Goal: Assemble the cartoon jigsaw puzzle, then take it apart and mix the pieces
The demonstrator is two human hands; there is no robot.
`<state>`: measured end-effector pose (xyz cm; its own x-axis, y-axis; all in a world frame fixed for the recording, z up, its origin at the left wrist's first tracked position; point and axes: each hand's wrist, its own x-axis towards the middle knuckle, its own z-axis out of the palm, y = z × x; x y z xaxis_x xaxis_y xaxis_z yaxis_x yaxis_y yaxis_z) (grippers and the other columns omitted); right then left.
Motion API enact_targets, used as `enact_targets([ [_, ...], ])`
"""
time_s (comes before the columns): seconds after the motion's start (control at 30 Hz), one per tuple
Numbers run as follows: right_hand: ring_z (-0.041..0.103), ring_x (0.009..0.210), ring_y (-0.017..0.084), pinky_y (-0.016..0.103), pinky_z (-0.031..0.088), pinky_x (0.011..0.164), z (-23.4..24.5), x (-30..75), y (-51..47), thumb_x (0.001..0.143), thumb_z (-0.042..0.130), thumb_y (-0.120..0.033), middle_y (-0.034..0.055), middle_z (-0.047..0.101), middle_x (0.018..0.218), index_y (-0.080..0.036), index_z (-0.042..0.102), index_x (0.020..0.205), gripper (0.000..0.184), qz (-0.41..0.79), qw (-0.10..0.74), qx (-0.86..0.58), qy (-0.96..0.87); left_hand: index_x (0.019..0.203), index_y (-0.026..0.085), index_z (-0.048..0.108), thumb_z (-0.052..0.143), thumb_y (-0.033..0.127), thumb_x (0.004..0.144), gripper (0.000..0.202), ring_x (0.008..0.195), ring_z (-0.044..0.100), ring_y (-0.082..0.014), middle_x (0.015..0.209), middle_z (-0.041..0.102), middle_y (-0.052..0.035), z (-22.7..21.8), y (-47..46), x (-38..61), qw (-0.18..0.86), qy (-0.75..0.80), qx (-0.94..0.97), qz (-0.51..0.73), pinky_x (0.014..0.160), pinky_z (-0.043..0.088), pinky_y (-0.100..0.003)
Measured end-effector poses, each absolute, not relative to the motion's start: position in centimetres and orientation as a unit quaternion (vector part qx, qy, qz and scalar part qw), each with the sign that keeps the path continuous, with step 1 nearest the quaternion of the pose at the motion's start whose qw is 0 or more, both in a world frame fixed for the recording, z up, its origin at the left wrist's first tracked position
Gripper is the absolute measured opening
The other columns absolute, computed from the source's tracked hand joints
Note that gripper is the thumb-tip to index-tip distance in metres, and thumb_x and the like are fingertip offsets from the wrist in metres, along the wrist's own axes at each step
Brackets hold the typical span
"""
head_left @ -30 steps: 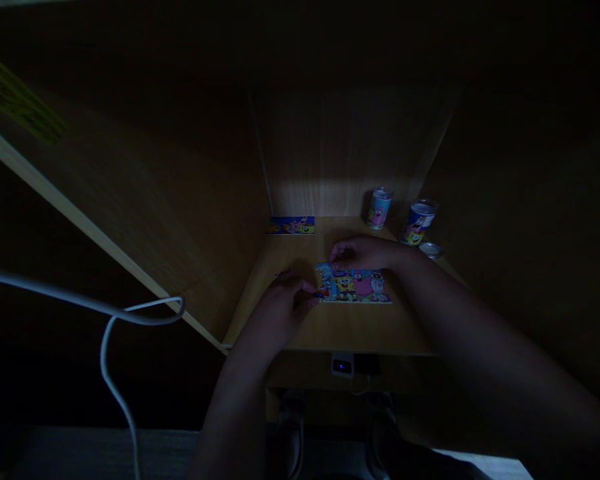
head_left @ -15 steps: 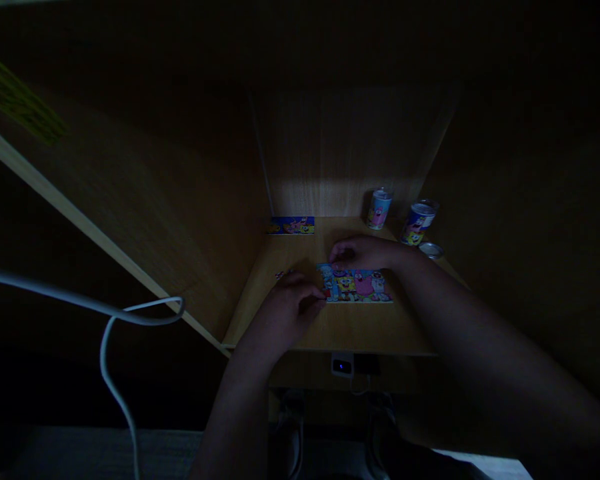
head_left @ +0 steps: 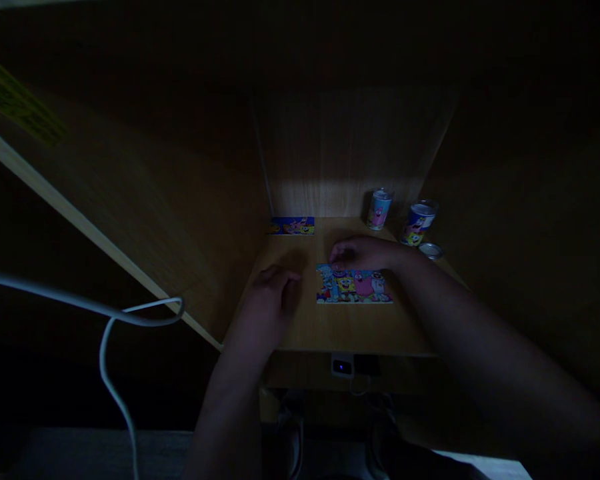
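Observation:
A colourful cartoon jigsaw puzzle [head_left: 354, 285] lies flat in the middle of a small wooden desk [head_left: 330, 327]. My right hand [head_left: 363, 253] rests at the puzzle's upper left edge, fingers curled and pressed down on it. My left hand [head_left: 274, 290] hovers over the desk to the left of the puzzle, apart from it, fingers bent downward; the dim light hides whether anything is in them. The loose piece seen earlier on the desk is under that hand.
Two cartoon-printed tins [head_left: 379, 209] [head_left: 419, 223] stand at the back right, with a round lid [head_left: 431, 250] beside them. A printed picture card [head_left: 291, 226] lies at the back left. Wooden panels wall the desk. A white cable [head_left: 115, 327] loops at left.
My left hand has drawn back leftward from the puzzle's left edge and now covers the spot where a small loose piece lay. The right hand has stayed put.

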<state>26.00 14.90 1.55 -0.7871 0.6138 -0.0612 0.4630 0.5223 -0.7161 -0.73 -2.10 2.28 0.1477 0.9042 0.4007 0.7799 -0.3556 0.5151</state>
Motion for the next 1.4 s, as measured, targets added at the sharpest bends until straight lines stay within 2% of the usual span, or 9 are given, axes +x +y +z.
enact_targets([
  [0.13, 0.071, 0.096, 0.022, 0.036, 0.055, 0.089, 1.7, 26.0, 14.9, 0.091, 0.074, -0.053, 0.004, 0.079, 0.107, -0.024, 0.076, 0.109, 0.034, 0.372, 0.098, -0.314, -0.868, 0.114, 0.018, 0.077, 0.051, 0.001, 0.094, 0.037, 0.112, 0.069, -0.0305, 0.118, 0.074, -0.0119, 2.5, -2.3, -3.0, 0.023, 0.627, 0.728, 0.275, 0.102, 0.055, -0.044],
  [0.23, 0.071, 0.094, 0.021, 0.036, 0.056, 0.089, 1.8, 26.0, 14.8, 0.092, 0.074, -0.053, 0.0037, 0.079, 0.106, -0.024, 0.076, 0.108, 0.034, 0.372, 0.095, -0.318, -0.867, 0.119, 0.019, 0.079, 0.053, -0.001, 0.092, 0.042, 0.113, 0.069, -0.0298, 0.121, 0.074, -0.0115, 2.2, -2.2, -3.1, 0.027, 0.618, 0.746, 0.246, 0.104, 0.055, -0.043],
  [0.33, 0.07, 0.095, 0.022, 0.036, 0.055, 0.089, 2.0, 26.0, 14.7, 0.09, 0.076, -0.053, 0.0041, 0.079, 0.107, -0.023, 0.077, 0.108, 0.035, 0.368, 0.099, -0.315, -0.869, 0.117, 0.02, 0.08, 0.056, 0.004, 0.096, 0.036, 0.111, 0.069, -0.0285, 0.122, 0.075, -0.0111, 1.9, -1.9, -2.3, 0.04, 0.601, 0.763, 0.236, 0.104, 0.055, -0.043],
  [0.57, 0.071, 0.095, 0.021, 0.035, 0.056, 0.088, 1.7, 25.9, 14.8, 0.091, 0.075, -0.05, 0.0043, 0.079, 0.107, -0.022, 0.075, 0.11, 0.034, 0.379, 0.099, -0.322, -0.862, 0.089, 0.021, 0.077, 0.069, 0.014, 0.097, 0.013, 0.102, 0.071, -0.0269, 0.104, 0.077, -0.0082, 2.0, -1.7, -1.2, 0.085, 0.571, 0.782, 0.234, 0.097, 0.055, -0.042],
  [0.77, 0.072, 0.095, 0.022, 0.035, 0.056, 0.087, 1.8, 25.8, 14.5, 0.092, 0.074, -0.051, 0.005, 0.079, 0.106, -0.023, 0.074, 0.109, 0.033, 0.372, 0.105, -0.324, -0.864, 0.103, 0.02, 0.074, 0.07, 0.017, 0.099, 0.007, 0.105, 0.071, -0.0276, 0.111, 0.076, -0.0087, 2.0, -1.3, -0.4, 0.107, 0.572, 0.773, 0.255, 0.095, 0.054, -0.042],
  [1.0, 0.07, 0.091, 0.021, 0.033, 0.055, 0.083, 1.8, 25.8, 14.5, 0.089, 0.075, -0.055, 0.0042, 0.079, 0.101, -0.022, 0.075, 0.107, 0.038, 0.365, 0.106, -0.331, -0.864, 0.095, 0.02, 0.075, 0.071, 0.016, 0.097, 0.007, 0.104, 0.071, -0.0261, 0.104, 0.076, -0.0062, 2.2, -0.8, -0.3, 0.148, 0.548, 0.78, 0.261, 0.093, 0.054, -0.039],
  [1.2, 0.071, 0.092, 0.021, 0.033, 0.055, 0.084, 1.6, 25.7, 14.6, 0.088, 0.077, -0.055, 0.0048, 0.079, 0.103, -0.021, 0.075, 0.107, 0.039, 0.382, 0.11, -0.325, -0.858, 0.102, 0.021, 0.076, 0.069, 0.014, 0.097, 0.011, 0.109, 0.07, -0.0249, 0.111, 0.076, -0.0059, 2.0, -0.6, -0.5, 0.162, 0.525, 0.787, 0.279, 0.098, 0.053, -0.039],
  [1.4, 0.071, 0.093, 0.021, 0.034, 0.056, 0.085, 1.6, 25.8, 14.6, 0.09, 0.075, -0.053, 0.0047, 0.079, 0.103, -0.022, 0.075, 0.108, 0.036, 0.376, 0.11, -0.32, -0.863, 0.099, 0.021, 0.073, 0.068, 0.015, 0.097, 0.008, 0.107, 0.07, -0.0249, 0.108, 0.075, -0.0058, 1.5, -0.3, -0.8, 0.175, 0.516, 0.787, 0.289, 0.096, 0.054, -0.039],
])
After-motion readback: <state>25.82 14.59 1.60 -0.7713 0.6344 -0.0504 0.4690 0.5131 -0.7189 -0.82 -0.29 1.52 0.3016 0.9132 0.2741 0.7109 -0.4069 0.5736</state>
